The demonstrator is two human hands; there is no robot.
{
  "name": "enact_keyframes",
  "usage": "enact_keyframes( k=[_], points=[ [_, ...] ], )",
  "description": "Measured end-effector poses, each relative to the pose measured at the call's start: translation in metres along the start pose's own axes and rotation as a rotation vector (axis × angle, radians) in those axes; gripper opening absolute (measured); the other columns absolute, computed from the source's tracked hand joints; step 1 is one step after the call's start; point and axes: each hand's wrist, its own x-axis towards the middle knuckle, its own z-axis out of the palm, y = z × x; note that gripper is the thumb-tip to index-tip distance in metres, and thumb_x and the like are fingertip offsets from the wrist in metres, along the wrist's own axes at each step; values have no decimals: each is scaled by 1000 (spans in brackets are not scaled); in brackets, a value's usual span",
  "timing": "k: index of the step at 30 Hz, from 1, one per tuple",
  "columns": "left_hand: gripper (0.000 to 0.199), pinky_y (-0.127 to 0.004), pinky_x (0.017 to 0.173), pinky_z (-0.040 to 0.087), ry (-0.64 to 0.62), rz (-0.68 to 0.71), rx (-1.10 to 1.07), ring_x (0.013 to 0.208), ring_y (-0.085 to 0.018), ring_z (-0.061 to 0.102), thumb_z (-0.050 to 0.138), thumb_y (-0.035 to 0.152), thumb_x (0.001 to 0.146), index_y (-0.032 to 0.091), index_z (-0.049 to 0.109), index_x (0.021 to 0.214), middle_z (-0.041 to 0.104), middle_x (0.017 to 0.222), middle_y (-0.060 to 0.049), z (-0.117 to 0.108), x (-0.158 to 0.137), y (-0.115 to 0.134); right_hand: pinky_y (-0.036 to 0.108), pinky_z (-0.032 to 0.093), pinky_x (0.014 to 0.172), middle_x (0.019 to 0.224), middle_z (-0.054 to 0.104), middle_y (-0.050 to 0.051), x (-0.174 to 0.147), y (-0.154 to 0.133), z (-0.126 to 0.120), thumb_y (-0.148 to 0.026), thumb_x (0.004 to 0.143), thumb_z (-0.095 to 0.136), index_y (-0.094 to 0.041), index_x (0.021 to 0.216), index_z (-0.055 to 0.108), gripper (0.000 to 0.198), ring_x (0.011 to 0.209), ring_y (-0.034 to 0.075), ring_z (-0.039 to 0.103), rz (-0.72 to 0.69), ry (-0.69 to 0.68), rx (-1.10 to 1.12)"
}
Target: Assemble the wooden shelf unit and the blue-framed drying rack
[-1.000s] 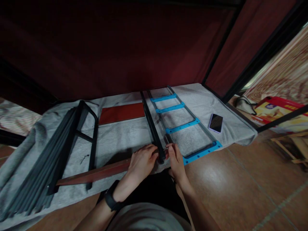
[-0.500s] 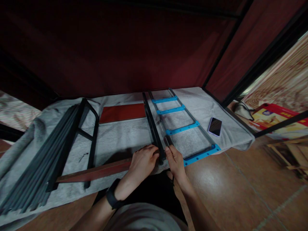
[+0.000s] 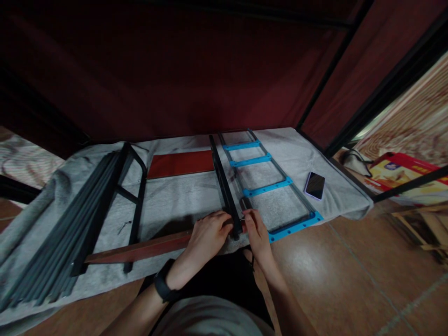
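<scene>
My left hand [image 3: 212, 233], wearing a dark watch [image 3: 164, 282], is closed around the right end of a reddish-brown board [image 3: 140, 250], where it meets a black metal frame [image 3: 224, 186]. The board's left end rests at a second black frame [image 3: 101, 214]. Just right of the first frame's near end, my right hand [image 3: 258, 233] pinches a small metal piece [image 3: 242, 218], mostly hidden by the fingers. An orange-red panel [image 3: 180, 164] lies between the two frames, towards the back.
Grey tubes [image 3: 66, 228] lie bundled at left on the grey cloth [image 3: 175, 200]. Small metal bits [image 3: 123, 227] lie inside the left frame. A rack with blue crosspieces [image 3: 269, 186] and a phone [image 3: 314, 185] are at right. A red-yellow box [image 3: 406, 177] stands beyond the dark post.
My right fingers have shifted slightly and now pinch close against the black frame's side. My left hand keeps its hold on the board; the view has moved a little.
</scene>
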Motion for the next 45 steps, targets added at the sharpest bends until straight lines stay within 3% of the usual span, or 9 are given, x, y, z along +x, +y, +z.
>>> enact_keyframes(
  k=[3,10,17,25,28,31,34,38,45],
  points=[
    [24,-31,89,53,17,4,5,105,-22,71,53,21,95,24,74,106,77,112,-4,2,0,0,26,44,62,72,61,-2,1,2,0,-53,100,45,-24,90,61,35,66,15,58,-27,-31,40],
    [22,-33,88,52,-23,16,7,101,-23,71,53,20,95,21,74,103,76,110,-5,0,2,1,28,33,57,59,49,-3,10,1,4,-56,101,43,-24,67,47,47,57,14,50,-36,15,-219],
    [24,-32,87,52,-24,-16,16,106,-24,71,53,21,97,23,73,108,76,114,-4,-1,0,2,28,45,65,76,63,0,2,-5,-1,-52,102,42,-23,105,61,35,69,17,60,-16,-14,40],
    [25,-31,91,51,-63,-65,13,108,-23,70,54,24,97,24,74,111,75,119,-4,-2,3,4,28,38,61,66,54,-1,12,-2,5,-55,101,42,-24,71,51,44,62,16,54,-61,-1,-258],
    [26,-31,91,52,-61,-77,19,109,-23,70,53,24,97,24,74,112,75,119,-4,-2,3,4,30,45,70,84,65,4,8,-5,3,-52,103,38,-23,90,63,40,76,19,62,-79,-19,-229],
    [26,-32,92,52,-65,-68,21,109,-23,70,54,24,97,24,74,113,75,119,-3,-2,2,4,30,49,76,96,68,5,4,-4,-2,-48,103,42,-23,117,61,34,85,19,65,-67,-14,-54],
    [25,-32,92,52,-60,-64,27,110,-24,70,55,25,97,25,74,114,75,119,-3,-2,2,3,28,48,71,85,65,2,5,-1,-4,-47,101,48,-23,102,63,28,78,18,62,-98,-45,-37],
    [24,-34,92,52,-59,-70,32,110,-25,70,55,24,97,24,74,112,75,118,-3,-2,3,2,28,42,64,71,56,1,11,-4,-2,-50,102,45,-24,73,54,40,67,16,54,-118,-29,-251],
    [25,-33,93,52,-56,-62,22,111,-23,70,55,24,97,25,74,114,75,121,-3,0,2,1,27,46,66,78,63,0,9,-8,-4,-50,100,47,-24,96,61,30,74,17,61,-39,-77,-4]
  ],
)
